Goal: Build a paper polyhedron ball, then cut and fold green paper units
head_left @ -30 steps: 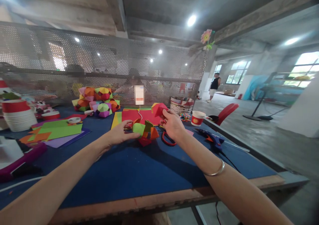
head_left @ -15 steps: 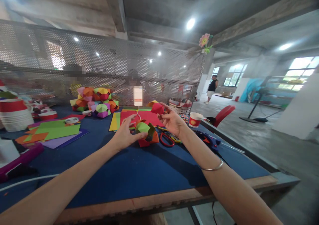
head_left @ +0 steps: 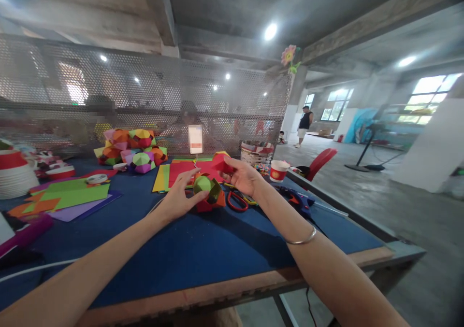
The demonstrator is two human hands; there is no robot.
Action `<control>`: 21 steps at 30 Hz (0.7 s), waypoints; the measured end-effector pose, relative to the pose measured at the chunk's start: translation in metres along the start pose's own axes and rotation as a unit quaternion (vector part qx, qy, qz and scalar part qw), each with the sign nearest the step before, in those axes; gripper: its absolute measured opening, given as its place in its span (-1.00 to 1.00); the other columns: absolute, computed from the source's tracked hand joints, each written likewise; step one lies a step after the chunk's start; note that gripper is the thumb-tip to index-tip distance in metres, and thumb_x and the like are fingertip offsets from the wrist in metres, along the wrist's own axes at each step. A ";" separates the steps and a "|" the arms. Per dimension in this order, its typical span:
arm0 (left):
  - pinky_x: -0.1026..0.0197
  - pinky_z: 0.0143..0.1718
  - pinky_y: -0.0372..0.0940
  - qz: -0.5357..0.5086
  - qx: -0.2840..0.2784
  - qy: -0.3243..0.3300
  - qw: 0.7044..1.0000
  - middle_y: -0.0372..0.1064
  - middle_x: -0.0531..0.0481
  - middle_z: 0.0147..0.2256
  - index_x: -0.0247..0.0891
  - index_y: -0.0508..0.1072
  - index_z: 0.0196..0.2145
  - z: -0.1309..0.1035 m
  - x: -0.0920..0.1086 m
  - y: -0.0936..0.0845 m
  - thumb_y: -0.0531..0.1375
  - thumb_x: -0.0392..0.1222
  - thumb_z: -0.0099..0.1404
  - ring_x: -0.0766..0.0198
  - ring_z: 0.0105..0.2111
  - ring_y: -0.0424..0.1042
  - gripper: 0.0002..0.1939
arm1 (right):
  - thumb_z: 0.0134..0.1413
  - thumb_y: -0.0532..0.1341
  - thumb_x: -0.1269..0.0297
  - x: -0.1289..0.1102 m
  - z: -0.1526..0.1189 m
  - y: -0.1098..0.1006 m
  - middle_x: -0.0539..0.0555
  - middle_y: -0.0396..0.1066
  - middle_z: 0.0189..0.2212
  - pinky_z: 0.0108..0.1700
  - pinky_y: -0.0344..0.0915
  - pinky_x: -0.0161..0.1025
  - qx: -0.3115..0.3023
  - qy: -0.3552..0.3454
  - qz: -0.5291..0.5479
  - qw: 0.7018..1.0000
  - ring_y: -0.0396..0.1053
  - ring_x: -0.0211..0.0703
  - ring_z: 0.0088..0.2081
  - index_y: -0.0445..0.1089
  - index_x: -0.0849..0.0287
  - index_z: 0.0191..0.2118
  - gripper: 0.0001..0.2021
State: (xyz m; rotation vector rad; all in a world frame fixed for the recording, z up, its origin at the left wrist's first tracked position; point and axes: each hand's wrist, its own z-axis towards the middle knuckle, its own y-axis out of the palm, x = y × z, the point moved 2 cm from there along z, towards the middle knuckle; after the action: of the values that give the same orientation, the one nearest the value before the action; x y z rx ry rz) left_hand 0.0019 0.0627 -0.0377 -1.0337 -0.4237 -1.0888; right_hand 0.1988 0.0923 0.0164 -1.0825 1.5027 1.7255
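Observation:
My left hand point(head_left: 180, 195) curves round the near left side of a partly open folded-paper ball point(head_left: 216, 202) in green, orange and red. The thumb lies across its green part, and the ball rests on or just above the blue table. Pinched between the fingers of my right hand point(head_left: 244, 176) is a red folded-paper piece point(head_left: 219, 162), just behind and above the ball. Red-handled scissors point(head_left: 238, 209) lie below my right hand. Behind both hands is a stack of coloured paper sheets point(head_left: 177, 171), red on top.
A glue gun point(head_left: 301, 199) and a paper cup point(head_left: 279, 170) stand to the right. Finished paper balls point(head_left: 142, 162) are piled at back left, near loose paper point(head_left: 81, 191) and a tape roll point(head_left: 96, 178). A phone point(head_left: 196, 139) stands before the mesh screen point(head_left: 217, 105).
My right hand has moved left and slightly down, bringing the red piece closer to the ball. The left hand stays at the ball. The camera view has shifted slightly right.

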 end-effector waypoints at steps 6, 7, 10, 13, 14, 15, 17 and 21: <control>-0.22 0.18 0.26 0.047 0.009 0.050 0.998 0.21 -0.24 0.22 -0.07 0.29 0.23 0.000 0.005 -0.003 0.28 0.08 0.22 -0.10 0.24 0.24 -0.35 | 0.10 0.24 0.44 -0.007 0.000 -0.007 0.09 0.56 -0.41 -0.34 0.35 -0.29 -0.016 0.031 -0.048 0.998 0.43 -0.20 -0.36 0.50 0.20 -0.36 -0.91; -0.23 0.20 0.24 0.056 0.009 0.061 0.997 0.23 -0.24 0.20 -0.09 0.30 0.23 0.000 0.005 -0.002 0.27 0.07 0.23 -0.09 0.24 0.24 -0.36 | 0.09 0.23 0.46 -0.009 0.000 -0.008 0.07 0.55 -0.43 -0.37 0.32 -0.30 -0.018 0.033 -0.055 0.998 0.42 -0.21 -0.38 0.50 0.20 -0.37 -0.90; -0.23 0.26 0.17 0.073 0.008 0.087 0.994 0.28 -0.23 0.15 -0.13 0.32 0.21 -0.001 0.007 -0.001 0.27 0.07 0.23 -0.07 0.23 0.25 -0.37 | 0.04 0.20 0.48 -0.014 0.001 -0.012 0.05 0.52 -0.51 -0.41 0.27 -0.32 -0.018 0.035 -0.070 0.997 0.37 -0.23 -0.43 0.47 0.20 -0.43 -0.88; -0.21 0.27 0.15 0.078 0.007 0.094 0.992 0.27 -0.22 0.14 -0.12 0.33 0.20 -0.001 0.006 0.000 0.28 0.07 0.23 -0.05 0.22 0.27 -0.38 | 0.00 0.19 0.47 -0.015 0.002 -0.015 0.03 0.48 -0.56 -0.41 0.27 -0.31 -0.021 0.041 -0.076 0.996 0.33 -0.24 -0.48 0.44 0.18 -0.46 -0.88; -0.20 0.27 0.16 0.078 0.004 0.092 0.993 0.26 -0.21 0.15 -0.12 0.33 0.20 -0.001 0.005 0.001 0.28 0.07 0.23 -0.04 0.22 0.27 -0.39 | -0.01 0.19 0.47 -0.015 0.002 -0.015 0.03 0.47 -0.57 -0.41 0.28 -0.30 -0.023 0.047 -0.078 0.996 0.33 -0.23 -0.48 0.43 0.18 -0.47 -0.89; -0.20 0.26 0.18 0.076 0.000 0.089 0.993 0.25 -0.22 0.15 -0.11 0.33 0.19 -0.001 0.004 0.001 0.28 0.06 0.24 -0.04 0.22 0.27 -0.40 | -0.02 0.19 0.47 -0.015 0.002 -0.016 0.03 0.48 -0.57 -0.41 0.29 -0.30 -0.025 0.055 -0.081 0.995 0.34 -0.22 -0.47 0.43 0.18 -0.46 -0.89; -0.19 0.23 0.22 0.073 -0.006 0.082 0.994 0.23 -0.22 0.16 -0.12 0.34 0.18 -0.001 0.002 0.001 0.27 0.05 0.24 -0.04 0.22 0.26 -0.42 | -0.03 0.19 0.47 -0.014 0.001 -0.016 0.05 0.49 -0.56 -0.42 0.30 -0.29 -0.029 0.073 -0.088 0.993 0.36 -0.20 -0.46 0.43 0.19 -0.45 -0.90; -0.20 0.25 0.20 0.082 0.002 0.094 0.992 0.26 -0.18 0.13 -0.10 0.37 0.12 -0.001 0.002 0.000 0.28 0.03 0.23 -0.02 0.20 0.28 -0.48 | 0.00 0.20 0.46 -0.013 0.000 -0.014 0.06 0.48 -0.58 -0.49 0.25 -0.31 -0.038 0.096 -0.100 0.990 0.35 -0.21 -0.49 0.43 0.20 -0.45 -0.92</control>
State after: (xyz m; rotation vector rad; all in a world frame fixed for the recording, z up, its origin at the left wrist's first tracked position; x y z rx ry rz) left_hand 0.0030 0.0606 -0.0367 -0.9345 -0.1857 -1.0266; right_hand 0.2174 0.0954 0.0207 -1.4235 1.3966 1.5872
